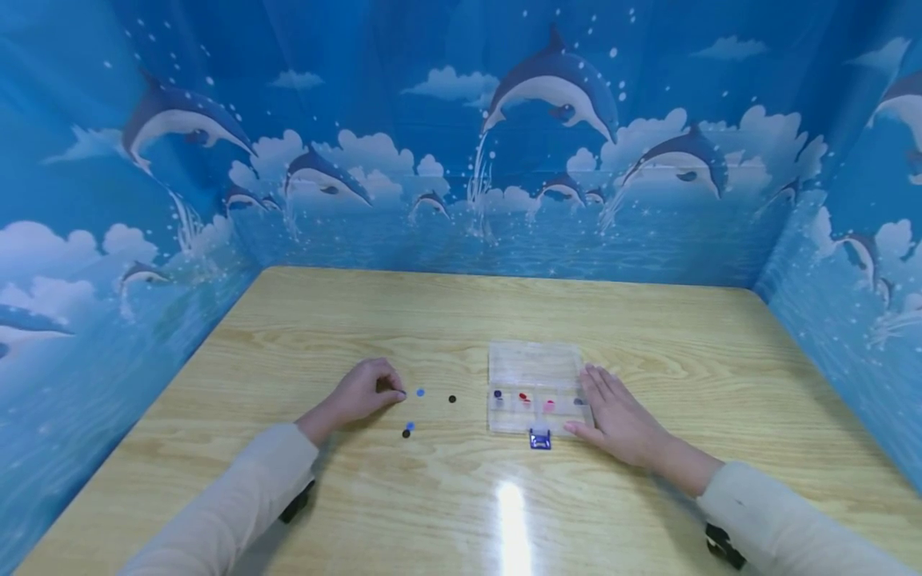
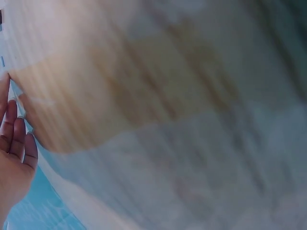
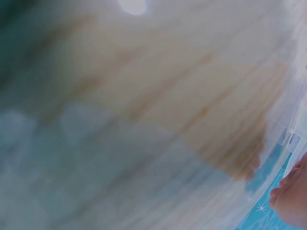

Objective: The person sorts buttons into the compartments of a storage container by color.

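1. Left hand: fingers curled, tips pinched on the table beside a blue bead; contents, if any, cannot be told.
2. Right hand: fingers straight, resting flat against the clear box.
3. No legible writing.

No readable text, labels, brands or numbers anywhere; dolphin backdrop and clear box unmarked.
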`<state>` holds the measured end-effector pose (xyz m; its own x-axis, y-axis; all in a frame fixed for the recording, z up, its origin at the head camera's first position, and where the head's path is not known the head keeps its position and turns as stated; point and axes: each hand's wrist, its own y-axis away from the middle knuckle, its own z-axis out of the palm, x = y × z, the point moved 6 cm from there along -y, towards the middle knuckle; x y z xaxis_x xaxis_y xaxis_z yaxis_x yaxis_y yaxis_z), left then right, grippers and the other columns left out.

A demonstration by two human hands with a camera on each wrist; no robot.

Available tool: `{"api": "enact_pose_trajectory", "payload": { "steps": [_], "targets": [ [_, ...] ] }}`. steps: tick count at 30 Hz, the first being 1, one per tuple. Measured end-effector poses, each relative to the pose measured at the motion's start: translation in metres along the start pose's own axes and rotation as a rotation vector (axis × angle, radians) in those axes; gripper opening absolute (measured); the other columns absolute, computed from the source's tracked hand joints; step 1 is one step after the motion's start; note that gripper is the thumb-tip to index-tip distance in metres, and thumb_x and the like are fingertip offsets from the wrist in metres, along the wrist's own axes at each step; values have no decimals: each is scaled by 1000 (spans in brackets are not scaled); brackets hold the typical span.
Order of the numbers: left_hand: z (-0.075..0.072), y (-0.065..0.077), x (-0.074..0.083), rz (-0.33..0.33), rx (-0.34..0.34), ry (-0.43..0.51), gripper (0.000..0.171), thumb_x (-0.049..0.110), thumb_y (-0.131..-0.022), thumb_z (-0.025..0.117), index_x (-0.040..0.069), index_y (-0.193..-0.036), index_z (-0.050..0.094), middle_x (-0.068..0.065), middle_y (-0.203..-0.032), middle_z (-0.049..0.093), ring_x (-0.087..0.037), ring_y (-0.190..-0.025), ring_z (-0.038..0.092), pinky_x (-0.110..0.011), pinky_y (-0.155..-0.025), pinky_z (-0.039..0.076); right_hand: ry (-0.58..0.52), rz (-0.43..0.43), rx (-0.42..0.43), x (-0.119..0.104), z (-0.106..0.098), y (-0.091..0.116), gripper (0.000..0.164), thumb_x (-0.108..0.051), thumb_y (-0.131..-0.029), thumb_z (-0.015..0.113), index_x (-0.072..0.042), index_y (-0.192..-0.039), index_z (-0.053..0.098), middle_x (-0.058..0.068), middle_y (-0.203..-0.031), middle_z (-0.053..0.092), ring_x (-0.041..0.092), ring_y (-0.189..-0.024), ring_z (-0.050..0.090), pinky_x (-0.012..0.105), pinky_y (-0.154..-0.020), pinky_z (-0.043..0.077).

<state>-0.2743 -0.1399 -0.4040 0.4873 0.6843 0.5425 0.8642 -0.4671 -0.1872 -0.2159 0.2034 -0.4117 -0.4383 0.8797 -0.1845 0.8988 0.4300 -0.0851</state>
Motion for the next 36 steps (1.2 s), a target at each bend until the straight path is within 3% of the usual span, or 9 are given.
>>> {"api": "enact_pose_trajectory", "payload": {
  "steps": [8, 15, 28, 36],
  "targets": [
    [0, 0, -1, 36, 18, -18, 7, 12, -76, 73, 10, -74, 67, 1, -76, 63, -9, -74, 53, -27, -73, 43, 0, -2, 3, 1, 1, 0, 81, -48, -91, 49, 14, -139, 24, 32, -147, 22, 45, -136, 21, 53, -112, 18],
    [-1, 0, 0, 17, 14, -20, 5, 11, -79, 70, 10, -74, 68, 0, -77, 65, -13, -76, 56, -33, -79, 45, 1, 0, -3, 2, 2, -1, 82, -48, -91, 49, 14, -139, 24, 31, -147, 21, 45, -137, 21, 53, -111, 18],
    [-1, 0, 5, -23, 19, 25, 4, 7, -83, 65, 7, -79, 67, -3, -79, 65, -13, -77, 57, -29, -75, 47, 9, -12, 17, 2, 4, 1, 81, -48, -91, 48, 14, -139, 25, 32, -147, 22, 45, -136, 22, 52, -112, 19],
    [-1, -1, 9, -7, 32, 40, 4, 8, -83, 65, 7, -79, 67, -3, -79, 65, -13, -76, 56, -28, -74, 47, 10, -12, 18, 2, 3, 1, 81, -48, -91, 49, 14, -138, 25, 32, -146, 23, 46, -136, 22, 53, -111, 19]
  ]
}}
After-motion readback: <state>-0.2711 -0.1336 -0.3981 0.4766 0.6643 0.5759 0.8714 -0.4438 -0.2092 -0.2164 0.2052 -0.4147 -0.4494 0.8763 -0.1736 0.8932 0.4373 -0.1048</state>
